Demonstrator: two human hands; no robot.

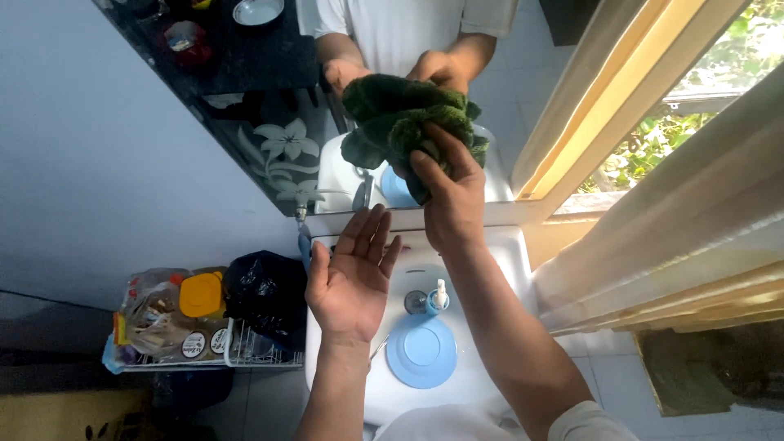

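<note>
My right hand (451,194) is raised and grips a dark green cloth (402,124), pressing it against a wall mirror (245,90). The mirror reflects the cloth, both forearms and a white shirt. My left hand (353,276) is held palm up with fingers spread, empty, just below the mirror's lower edge and above a white washbasin (506,253).
A round blue plate (421,351) and a small pump bottle (438,297) sit on the basin. At the left, a white wire rack (245,347) holds plastic bags, a yellow-lidded container (201,294) and a black bag (261,290). A window with cream frame (653,220) is on the right.
</note>
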